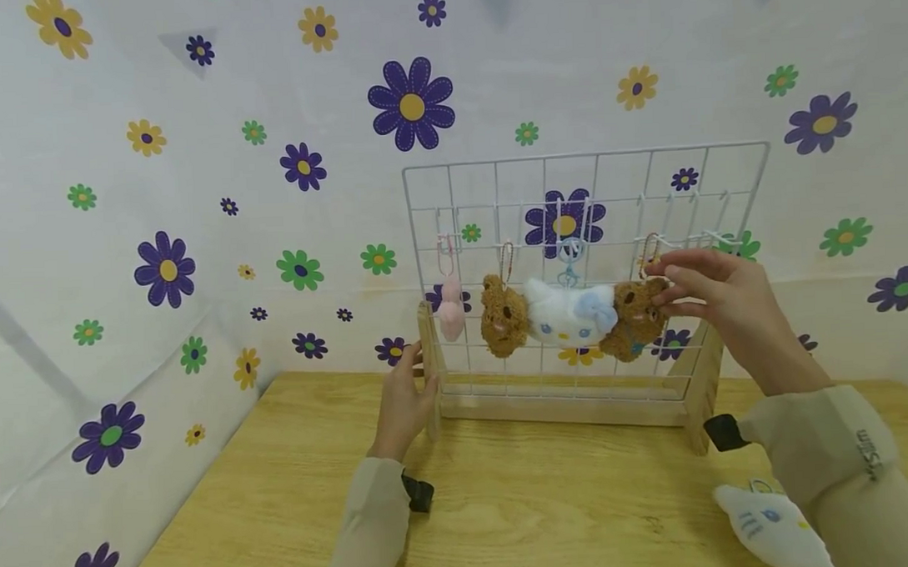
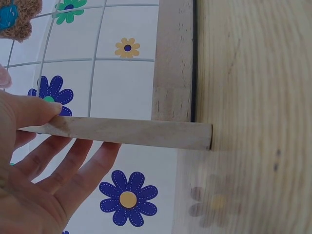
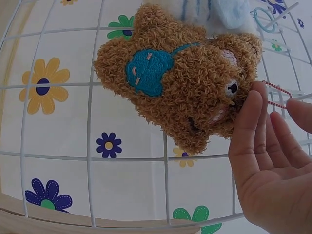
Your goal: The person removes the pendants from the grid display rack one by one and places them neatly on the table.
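Observation:
A white wire grid rack [image 1: 503, 390] on wooden feet stands on the table. My left hand [image 1: 407, 406] holds its left wooden foot [image 2: 131, 131], thumb on one face and fingers on the other. On the right, a brown plush bear keychain [image 3: 195, 83] with a blue patch hangs by a red bead chain [image 3: 278, 87]. My right hand [image 1: 725, 303] is at this bear, fingertips against its head, fingers fairly straight and thumb apart beside the chain. Left of it hang a white plush cat head [image 1: 571, 313] with a blue bow and another brown bear [image 1: 503, 323].
A pink plush pendant [image 1: 451, 310] hangs at the rack's left end. Several white hooks [image 1: 695, 217] project from the upper right of the grid. Another white plush cat head [image 1: 770, 527] lies on the table [image 1: 521, 498] by my right forearm. A flower-patterned sheet [image 1: 327, 96] covers the walls.

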A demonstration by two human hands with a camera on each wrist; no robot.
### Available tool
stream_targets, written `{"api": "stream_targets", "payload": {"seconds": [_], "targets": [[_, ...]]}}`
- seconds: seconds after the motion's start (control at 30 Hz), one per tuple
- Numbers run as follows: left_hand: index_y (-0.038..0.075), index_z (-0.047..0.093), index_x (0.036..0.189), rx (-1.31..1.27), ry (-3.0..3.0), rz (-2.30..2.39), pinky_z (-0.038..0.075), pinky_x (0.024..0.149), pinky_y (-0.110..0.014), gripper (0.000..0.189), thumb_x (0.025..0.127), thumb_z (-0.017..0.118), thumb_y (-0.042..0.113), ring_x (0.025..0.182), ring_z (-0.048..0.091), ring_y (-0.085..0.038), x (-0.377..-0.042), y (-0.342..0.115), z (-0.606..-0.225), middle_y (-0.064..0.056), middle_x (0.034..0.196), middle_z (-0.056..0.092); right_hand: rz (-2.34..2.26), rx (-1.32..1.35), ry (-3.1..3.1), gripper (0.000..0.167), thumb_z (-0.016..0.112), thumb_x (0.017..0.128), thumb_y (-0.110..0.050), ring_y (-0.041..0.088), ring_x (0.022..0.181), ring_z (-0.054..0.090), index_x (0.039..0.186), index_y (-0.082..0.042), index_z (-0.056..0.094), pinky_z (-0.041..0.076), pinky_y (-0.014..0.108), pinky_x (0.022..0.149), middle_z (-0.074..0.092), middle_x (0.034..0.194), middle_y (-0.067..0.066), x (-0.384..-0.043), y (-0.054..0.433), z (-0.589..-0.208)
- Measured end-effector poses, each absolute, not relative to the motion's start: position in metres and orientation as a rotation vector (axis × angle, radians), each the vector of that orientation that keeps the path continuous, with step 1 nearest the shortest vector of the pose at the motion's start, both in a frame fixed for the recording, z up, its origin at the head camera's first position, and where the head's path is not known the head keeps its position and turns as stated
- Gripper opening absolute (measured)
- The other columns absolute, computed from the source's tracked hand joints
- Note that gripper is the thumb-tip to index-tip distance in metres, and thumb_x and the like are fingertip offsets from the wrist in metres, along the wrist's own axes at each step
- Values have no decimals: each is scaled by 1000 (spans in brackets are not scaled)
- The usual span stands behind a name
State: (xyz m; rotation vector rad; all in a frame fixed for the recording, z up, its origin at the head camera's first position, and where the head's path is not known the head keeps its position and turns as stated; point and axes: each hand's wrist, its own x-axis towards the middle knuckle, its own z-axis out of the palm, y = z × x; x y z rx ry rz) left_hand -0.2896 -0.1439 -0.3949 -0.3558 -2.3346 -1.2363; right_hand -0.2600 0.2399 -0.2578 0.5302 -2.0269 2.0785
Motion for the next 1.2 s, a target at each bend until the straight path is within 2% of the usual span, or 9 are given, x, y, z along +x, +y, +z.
{"api": "stream_targets", "payload": {"seconds": [0.43, 0.57, 0.67, 0.8, 0.9, 0.93, 1.03, 1.1, 1.2], "targets": [[-3, 49, 141, -320, -2364, -1249, 60, 83, -51, 49, 94, 65, -6, 105, 66, -41, -285, -144, -398, -28, 129, 61, 1954, 395, -2155, 13, 64, 101, -15, 10, 77, 58, 102, -17, 77, 53, 18, 67, 72, 90, -9, -261, 234, -253], [-3, 49, 140, -337, -2354, -1241, 60, 83, -52, 50, 93, 66, -7, 104, 66, -41, -286, -143, -397, -28, 128, 61, 1930, 387, -2139, 15, 64, 101, -13, 7, 81, 61, 98, -17, 77, 52, 17, 68, 73, 89, -10, -261, 233, -251], [-3, 49, 140, -344, -2351, -1234, 60, 83, -53, 50, 93, 66, -7, 104, 66, -42, -286, -142, -398, -29, 128, 61, 1853, 376, -2158, 14, 64, 102, -15, 5, 91, 62, 100, -18, 77, 52, 15, 76, 73, 93, -14, -259, 232, -253], [-4, 49, 140, -354, -2345, -1235, 60, 83, -53, 50, 93, 66, -7, 104, 66, -42, -288, -142, -397, -29, 129, 61, 1782, 357, -2176, 14, 64, 102, -20, 4, 104, 59, 108, -15, 76, 37, 29, 112, 73, 100, -18, -255, 230, -253], [-4, 48, 140, -361, -2339, -1228, 60, 83, -53, 51, 93, 66, -7, 105, 66, -42, -291, -144, -395, -30, 129, 60, 1826, 384, -2132, 18, 65, 101, -21, 5, 109, 60, 111, -10, 74, 29, 33, 117, 74, 102, -15, -255, 229, -252], [-4, 48, 140, -359, -2340, -1225, 60, 83, -54, 51, 93, 66, -7, 105, 66, -42, -292, -144, -395, -30, 129, 60, 1844, 408, -2106, 17, 65, 101, -19, 5, 108, 61, 111, -9, 75, 32, 29, 114, 75, 102, -13, -255, 228, -252], [-4, 47, 141, -354, -2346, -1220, 59, 85, -54, 51, 94, 66, -6, 107, 65, -42, -293, -144, -393, -29, 130, 59, 1941, 498, -1992, 14, 66, 100, -12, 8, 99, 67, 107, -3, 74, 47, 16, 94, 76, 98, -5, -256, 227, -253], [-4, 47, 142, -342, -2354, -1222, 59, 86, -54, 51, 94, 66, -5, 107, 65, -42, -293, -143, -393, -29, 131, 59, 1997, 551, -1927, 11, 66, 99, -7, 9, 92, 69, 104, -1, 74, 52, 15, 82, 76, 95, -2, -256, 227, -254], [-4, 46, 142, -331, -2370, -1234, 58, 86, -54, 52, 94, 66, -6, 108, 65, -42, -291, -141, -393, -29, 131, 59, 2054, 578, -1876, 8, 67, 97, -3, 11, 85, 70, 100, -1, 74, 55, 16, 73, 77, 92, 1, -255, 228, -255]]}}
